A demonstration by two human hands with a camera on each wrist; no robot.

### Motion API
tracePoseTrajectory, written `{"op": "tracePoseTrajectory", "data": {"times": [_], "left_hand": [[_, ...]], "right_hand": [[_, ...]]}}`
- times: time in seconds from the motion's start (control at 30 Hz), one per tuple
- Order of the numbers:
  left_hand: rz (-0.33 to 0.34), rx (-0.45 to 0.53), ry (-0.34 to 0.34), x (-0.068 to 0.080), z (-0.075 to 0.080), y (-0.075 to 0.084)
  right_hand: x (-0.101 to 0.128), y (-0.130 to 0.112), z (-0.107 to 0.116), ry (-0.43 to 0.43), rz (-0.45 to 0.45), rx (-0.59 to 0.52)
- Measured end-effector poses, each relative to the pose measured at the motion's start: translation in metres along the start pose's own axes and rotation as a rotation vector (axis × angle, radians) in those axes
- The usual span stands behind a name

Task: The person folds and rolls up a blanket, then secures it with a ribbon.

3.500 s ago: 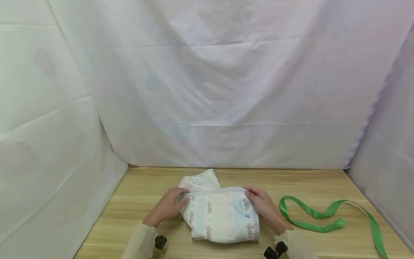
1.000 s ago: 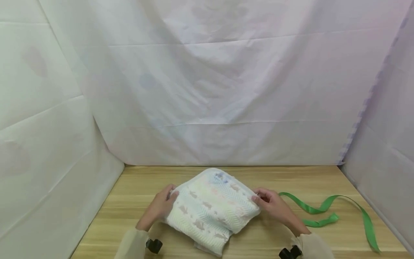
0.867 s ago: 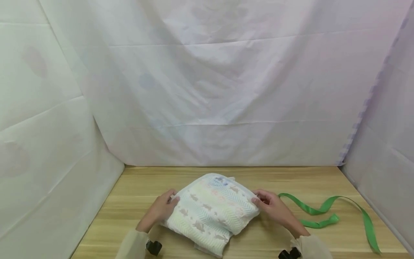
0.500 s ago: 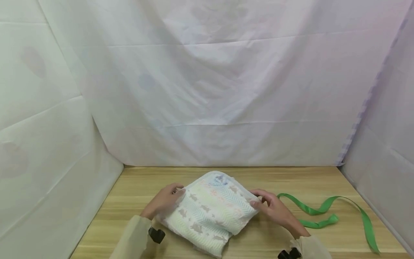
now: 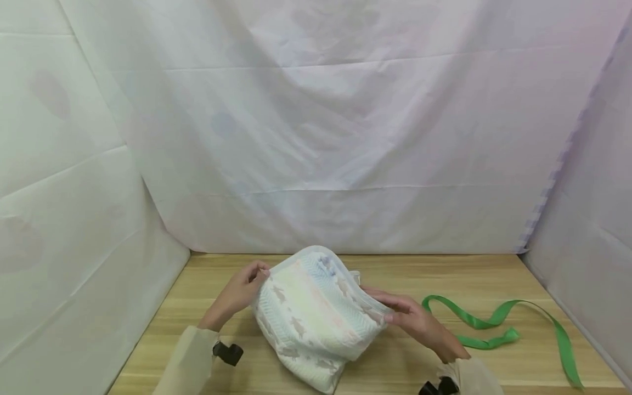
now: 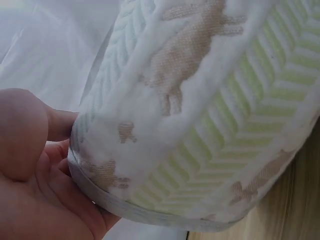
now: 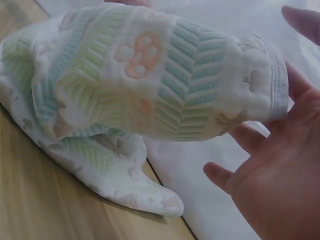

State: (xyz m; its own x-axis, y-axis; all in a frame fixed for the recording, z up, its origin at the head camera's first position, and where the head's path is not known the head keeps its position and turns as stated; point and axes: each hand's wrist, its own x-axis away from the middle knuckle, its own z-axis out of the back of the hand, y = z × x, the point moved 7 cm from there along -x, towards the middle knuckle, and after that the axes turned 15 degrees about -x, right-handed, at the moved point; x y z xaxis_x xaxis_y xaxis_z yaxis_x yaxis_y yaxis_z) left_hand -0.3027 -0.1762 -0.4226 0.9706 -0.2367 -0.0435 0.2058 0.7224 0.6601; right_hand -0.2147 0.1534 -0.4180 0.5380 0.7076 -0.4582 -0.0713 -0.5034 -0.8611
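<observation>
1. Left hand point(image 5: 238, 289) pinches the patterned cloth's point(image 5: 311, 307) left edge between thumb and fingers.
2. Right hand point(image 5: 419, 322) has its fingers spread, touching behind the cloth's right edge.
3. The cloth is between both hands, over the tabletop point(image 5: 163, 351).

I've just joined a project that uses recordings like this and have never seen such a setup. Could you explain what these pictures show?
There is no machine here, just a person's bare left hand and right hand. The wide picture comes from a camera worn on the head, looking forward and down. The two close-ups come from cameras on the wrists, one for each hand. On the wooden table, a green ribbon lies loosely beside the right arm. The patterned cloth is partly lifted: the left hand pinches its pale border, while the right hand's fingers are at the opposite edge. White sheets hang behind and at the sides.
</observation>
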Motion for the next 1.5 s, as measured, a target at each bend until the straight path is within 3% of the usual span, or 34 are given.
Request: {"op": "tracePoseTrajectory", "data": {"times": [0.1,0.17,0.47,0.6,0.8,0.87,1.03,1.17,1.23,1.33,1.4,1.5], "left_hand": [[0.021,0.03,0.001,0.003,0.004,-0.007],[0.042,0.052,0.001,0.005,0.006,-0.012],[0.087,0.058,0.058,0.01,0.015,-0.029],[0.121,0.046,0.083,0.011,0.022,-0.035],[0.13,0.033,0.104,0.015,0.033,-0.033],[0.138,0.033,0.111,0.016,0.036,-0.033],[0.154,0.071,0.125,0.017,0.039,-0.035],[0.15,0.116,0.138,0.019,0.041,-0.036],[0.146,0.134,0.145,0.019,0.041,-0.037],[0.151,0.135,0.141,0.02,0.039,-0.04],[0.156,0.096,0.126,0.021,0.036,-0.042],[0.174,0.015,0.094,0.021,0.028,-0.05]], "right_hand": [[-0.002,0.003,-0.001,-0.038,-0.013,-0.174],[-0.003,0.005,-0.001,-0.06,-0.013,-0.223],[-0.001,0.012,0.003,-0.038,-0.056,-0.25],[0.003,0.013,0.007,0.017,-0.093,-0.191],[0.006,0.015,0.014,0.109,-0.182,0.027],[0.005,0.013,0.013,0.111,-0.166,0.043],[-0.002,-0.002,0.006,0.03,-0.03,-0.086],[-0.007,-0.016,0.003,-0.009,0.056,-0.116],[-0.008,-0.024,0.005,0.023,0.09,-0.036],[-0.006,-0.035,0.014,0.168,0.089,0.2],[-0.003,-0.039,0.021,0.278,0.045,0.369],[-0.001,-0.029,0.036,0.416,-0.08,0.493]]}}
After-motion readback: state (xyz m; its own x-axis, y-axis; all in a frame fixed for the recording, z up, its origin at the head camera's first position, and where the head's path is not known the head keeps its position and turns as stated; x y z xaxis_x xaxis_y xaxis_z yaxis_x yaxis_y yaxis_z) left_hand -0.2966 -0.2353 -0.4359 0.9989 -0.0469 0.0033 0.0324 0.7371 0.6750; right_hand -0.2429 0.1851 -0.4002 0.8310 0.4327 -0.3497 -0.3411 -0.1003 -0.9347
